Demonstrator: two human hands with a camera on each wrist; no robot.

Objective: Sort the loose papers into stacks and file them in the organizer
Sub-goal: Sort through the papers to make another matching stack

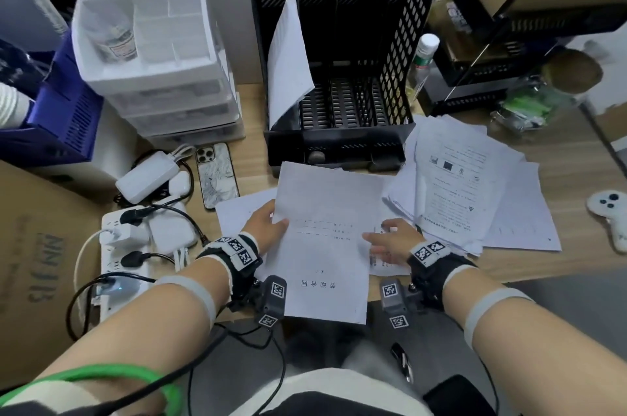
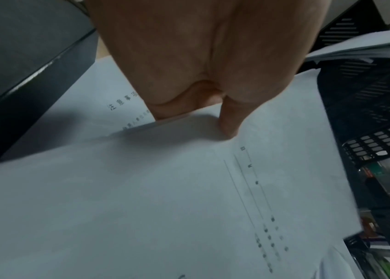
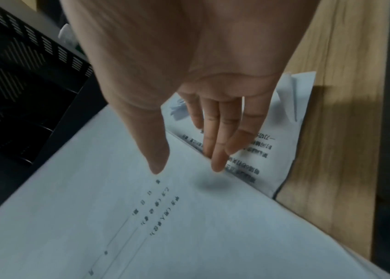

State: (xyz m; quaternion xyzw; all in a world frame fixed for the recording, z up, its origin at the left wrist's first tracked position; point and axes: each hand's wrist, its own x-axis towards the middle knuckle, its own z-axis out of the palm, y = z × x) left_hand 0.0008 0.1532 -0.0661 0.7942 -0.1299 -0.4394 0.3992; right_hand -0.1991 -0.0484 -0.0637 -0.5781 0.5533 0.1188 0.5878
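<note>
Paper [image 1: 325,246]: white, printed, slightly curled

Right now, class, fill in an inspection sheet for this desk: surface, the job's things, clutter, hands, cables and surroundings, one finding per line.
Surface: wooden desk, mostly covered.
Job's things: black organizer with some sheets standing in its leftmost slot; loose pile of papers to its right; one printed sheet held in front.
Clutter: phone, white charger, plastic bottle, white drawer unit.
Hands: left hand pinches the sheet's edge; right hand hovers open over its other side.
Cables: power strip with several plugs and black leads trailing off the edge.
Surroundings: cardboard box at left, blue tray behind it.
</note>
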